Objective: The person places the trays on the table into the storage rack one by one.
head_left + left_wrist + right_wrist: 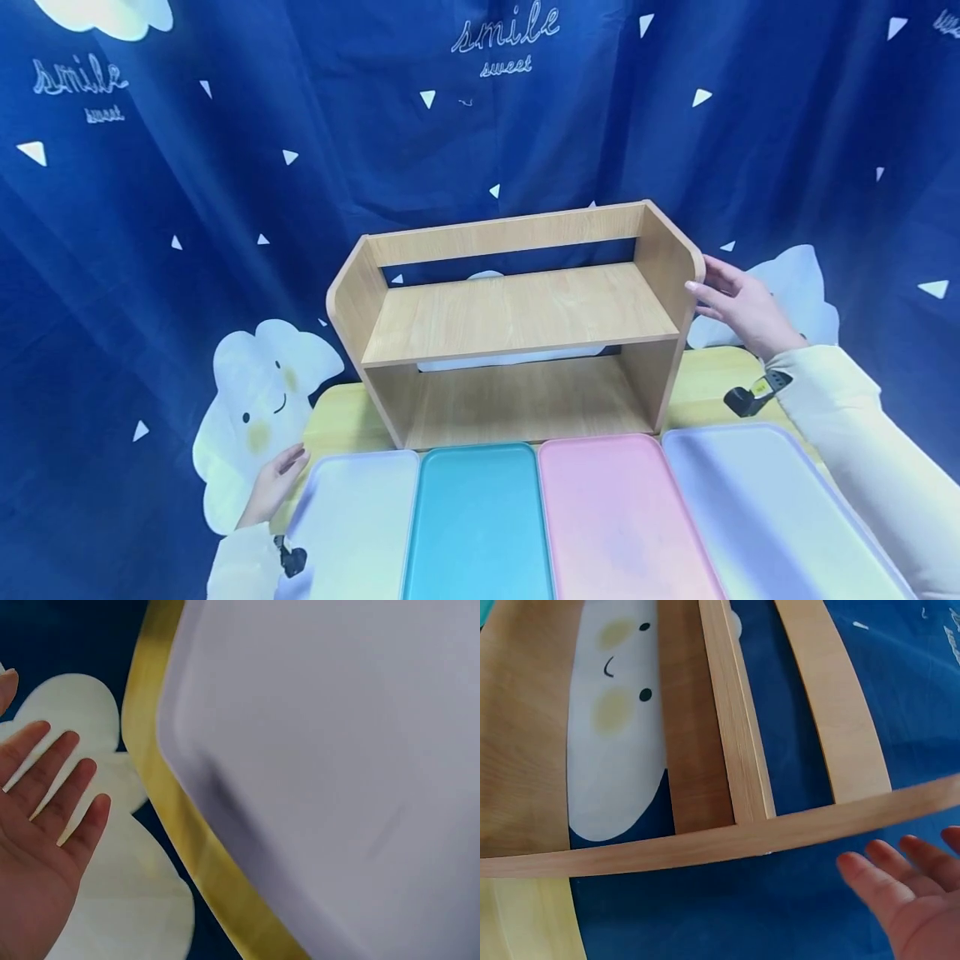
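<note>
- The wooden shelf (517, 308) stands upright on the surface (716, 379); along its near side lie, in a row, the left pale tray (352, 517), the teal tray (480, 517), the pink tray (622, 508) and the right pale tray (750, 492).
- The right hand (742, 307) is at the shelf's right end panel (663, 254), its grip loose, fingers apart; whether they touch the wood I cannot tell.
- The left hand (277, 483) hangs near left of the shelf, its grip spread around nothing.
- A one-sided push could, I judge, twist or tip the shelf, since no hand steadies its left end.
- A pull nearward could ride its base onto the trays or shove them, their far rims being so close.
- The head view shows the thumb overlapping the panel's front edge, and the whole tray row; the right wrist view shows fingertips outside the panel.
- Only the left wrist view shows the left palm and parted fingers clearly.
</note>
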`<state>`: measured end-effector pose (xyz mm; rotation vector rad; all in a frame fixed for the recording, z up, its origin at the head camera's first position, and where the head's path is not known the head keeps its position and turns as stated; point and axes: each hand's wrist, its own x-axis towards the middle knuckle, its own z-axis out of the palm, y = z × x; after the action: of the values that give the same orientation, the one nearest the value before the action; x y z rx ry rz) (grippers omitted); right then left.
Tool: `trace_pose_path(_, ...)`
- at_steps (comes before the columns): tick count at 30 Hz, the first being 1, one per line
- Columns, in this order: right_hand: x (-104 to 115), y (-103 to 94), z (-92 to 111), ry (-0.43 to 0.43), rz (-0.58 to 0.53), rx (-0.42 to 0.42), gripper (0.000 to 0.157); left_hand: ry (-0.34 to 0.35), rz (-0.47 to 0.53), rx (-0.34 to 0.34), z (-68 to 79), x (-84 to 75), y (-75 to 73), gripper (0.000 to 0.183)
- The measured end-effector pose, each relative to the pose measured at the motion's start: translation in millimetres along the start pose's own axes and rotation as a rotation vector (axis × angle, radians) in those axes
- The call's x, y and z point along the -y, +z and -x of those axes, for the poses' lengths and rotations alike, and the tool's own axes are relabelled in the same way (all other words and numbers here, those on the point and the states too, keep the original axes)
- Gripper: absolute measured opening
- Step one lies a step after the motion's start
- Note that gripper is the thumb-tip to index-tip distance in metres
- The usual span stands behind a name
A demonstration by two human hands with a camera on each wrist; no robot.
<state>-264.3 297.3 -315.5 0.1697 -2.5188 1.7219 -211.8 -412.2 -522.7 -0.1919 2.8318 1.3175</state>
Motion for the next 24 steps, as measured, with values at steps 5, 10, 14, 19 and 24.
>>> trace_pose_path(5, 2, 5.3, 0, 0.012, 0.013, 0.010, 0.077, -0.044, -0.037, 0.008, 7.1, 9.7, 0.4, 0.065)
trace_pose_path(10, 2, 5.6, 2, 0.022, -0.025, -0.019, 0.076, -0.128, 0.021, 0.028, 10.7, 19.7, 2.6, 0.069)
trace_pose_path(14, 0, 4.8, 3, 0.024, -0.056, -0.036, 0.076, -0.163, 0.060, -0.006, 14.4, 25.2, 5.3, 0.068)
trace_pose_path(19, 0, 5.9, 2, 0.040, -0.036, -0.050, 0.077, -0.150, 0.121, -0.063, 17.7, 34.8, 11.4, 0.066)
trace_pose_path(24, 3, 8.4, 2, 0.059, -0.038, -0.075, 0.076, -0.193, 0.262, -0.106, 19.2, 45.3, 21.5, 0.067)
